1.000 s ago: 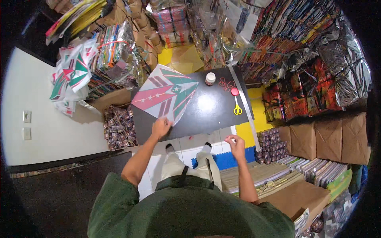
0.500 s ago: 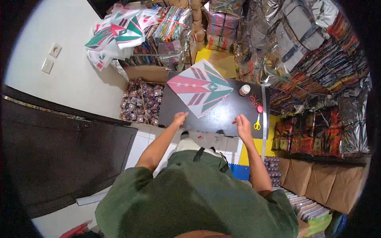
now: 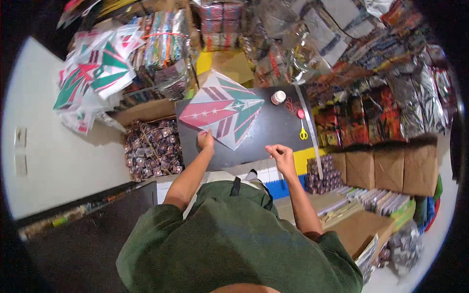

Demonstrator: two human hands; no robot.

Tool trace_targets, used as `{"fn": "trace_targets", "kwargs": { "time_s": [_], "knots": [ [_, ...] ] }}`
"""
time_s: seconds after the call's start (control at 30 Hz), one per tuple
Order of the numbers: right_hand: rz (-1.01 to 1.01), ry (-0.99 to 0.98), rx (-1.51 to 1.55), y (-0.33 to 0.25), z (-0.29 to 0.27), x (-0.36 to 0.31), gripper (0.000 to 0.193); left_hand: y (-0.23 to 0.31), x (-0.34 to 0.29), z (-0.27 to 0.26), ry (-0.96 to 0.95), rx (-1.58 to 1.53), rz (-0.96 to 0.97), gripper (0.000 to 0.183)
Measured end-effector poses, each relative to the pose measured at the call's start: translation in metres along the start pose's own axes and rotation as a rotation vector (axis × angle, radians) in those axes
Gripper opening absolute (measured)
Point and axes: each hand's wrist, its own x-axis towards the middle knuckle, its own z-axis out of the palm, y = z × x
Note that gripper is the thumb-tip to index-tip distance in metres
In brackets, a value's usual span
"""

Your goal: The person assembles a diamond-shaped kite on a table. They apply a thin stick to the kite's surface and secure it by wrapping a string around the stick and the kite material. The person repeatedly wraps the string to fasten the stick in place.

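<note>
Left hand (image 3: pixel 205 140) pressing flat on kite (image 3: pixel 221 115), I'm pinning it to the counter (image 3: pixel 273 129) | right hand (image 3: pixel 280 155) curling shut near counter edge, contents unclear | scissors (image 3: pixel 303 128) lying aside.

A kite workshop or storeroom: stacked kites (image 3: pixel 95 73), wrapped bundles (image 3: pixel 391 102) and cardboard boxes (image 3: pixel 388 168) crowd a black worktable (image 3: pixel 273 132).

Dark green short-sleeved shirt, bare forearms, a black strap at the front.
</note>
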Motion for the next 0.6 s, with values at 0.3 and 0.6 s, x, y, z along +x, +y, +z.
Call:
{"fn": "trace_targets", "kwargs": {
  "time_s": [0.3,0.6],
  "knots": [
    [0.127,0.267,-0.018,-0.019,0.04,-0.045,0.023,0.004,-0.023,0.0,-0.084,-0.209,-0.146,0.071],
    [0.004,0.085,-0.058,-0.007,0.017,-0.075,0.026,0.051,-0.045,-0.032,-0.257,-0.373,-0.237,0.065]
  ]
}}
